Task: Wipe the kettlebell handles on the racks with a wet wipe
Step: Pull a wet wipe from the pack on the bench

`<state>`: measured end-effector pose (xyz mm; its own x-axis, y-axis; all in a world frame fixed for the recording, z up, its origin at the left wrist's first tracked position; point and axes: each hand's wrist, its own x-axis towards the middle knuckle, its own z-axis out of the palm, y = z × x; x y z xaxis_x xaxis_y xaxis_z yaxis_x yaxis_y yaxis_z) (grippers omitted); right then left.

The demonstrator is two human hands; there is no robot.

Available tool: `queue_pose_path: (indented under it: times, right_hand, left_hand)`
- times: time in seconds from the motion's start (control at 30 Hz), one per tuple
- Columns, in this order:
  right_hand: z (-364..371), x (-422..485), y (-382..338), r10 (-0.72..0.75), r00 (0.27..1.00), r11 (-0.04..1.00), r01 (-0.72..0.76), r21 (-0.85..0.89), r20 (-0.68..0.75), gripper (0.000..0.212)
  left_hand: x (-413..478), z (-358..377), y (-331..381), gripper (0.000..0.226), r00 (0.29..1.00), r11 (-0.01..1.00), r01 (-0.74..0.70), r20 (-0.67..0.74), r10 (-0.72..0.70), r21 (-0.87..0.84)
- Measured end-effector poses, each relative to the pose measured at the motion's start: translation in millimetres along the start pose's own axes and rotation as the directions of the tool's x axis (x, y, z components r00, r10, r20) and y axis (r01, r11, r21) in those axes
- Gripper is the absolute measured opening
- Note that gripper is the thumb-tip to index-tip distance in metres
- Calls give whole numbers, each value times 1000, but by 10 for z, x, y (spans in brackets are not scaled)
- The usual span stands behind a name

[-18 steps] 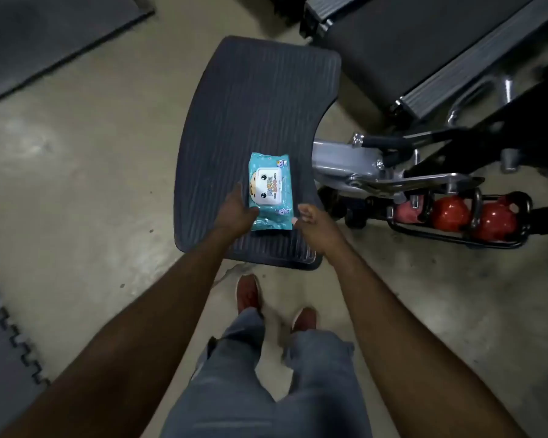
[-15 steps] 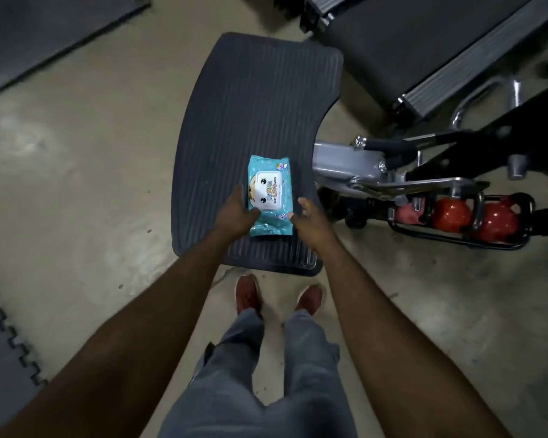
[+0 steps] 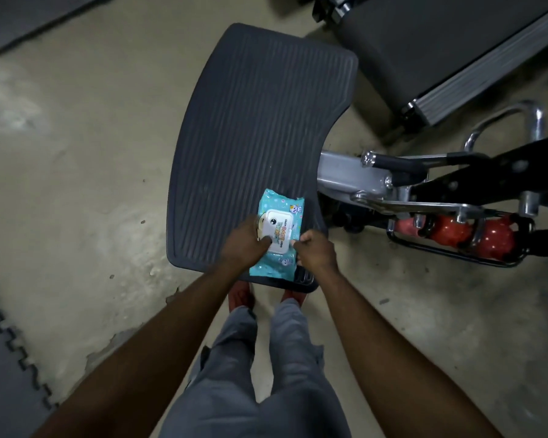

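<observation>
A turquoise wet wipe pack (image 3: 280, 210) with a white flip lid lies near the front edge of a dark ribbed platform (image 3: 253, 121). My left hand (image 3: 246, 243) grips the pack's left side, thumb on the lid. My right hand (image 3: 317, 251) pinches the lid's right edge with its fingers curled. Red kettlebells (image 3: 450, 232) with black handles sit in a low black wire rack (image 3: 456, 254) on the floor to the right, well apart from both hands.
A grey and black machine frame (image 3: 393, 181) with chrome bars joins the platform's right side, above the rack. A treadmill (image 3: 440, 52) stands at the back right. Foam floor tiles (image 3: 0, 358) lie at the left. My legs and red shoes stand just below the platform.
Both hands have closed in over the pack, from its lower corners onto the lid. The pack has slid slightly toward the platform's front edge.
</observation>
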<state>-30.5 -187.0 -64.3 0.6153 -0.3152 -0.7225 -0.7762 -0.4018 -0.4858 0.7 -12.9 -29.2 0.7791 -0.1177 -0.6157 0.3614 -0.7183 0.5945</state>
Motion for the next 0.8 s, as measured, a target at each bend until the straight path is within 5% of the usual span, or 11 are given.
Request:
queue_pose_path:
  times: [0.2, 0.37, 0.53, 0.8]
  right_hand:
    - [-189, -222, -224, 4, 991, 1000, -7, 22, 133, 23]
    - [-136, -213, -129, -66, 996, 997, 64, 34, 66, 30]
    - [-136, -340, -90, -299, 948, 936, 269, -228, -107, 70]
    - [-191, -311, -38, -344, 937, 849, 334, -410, 52, 62]
  left_hand:
    - [-54, 149, 125, 69, 997, 994, 39, -64, -32, 107]
    - [-14, 265, 293, 77, 967, 973, 41, -253, 19, 229]
    - [-41, 394, 384, 94, 960, 953, 66, -278, 21, 297]
    - [-28, 423, 378, 93, 965, 925, 57, -257, 45, 376]
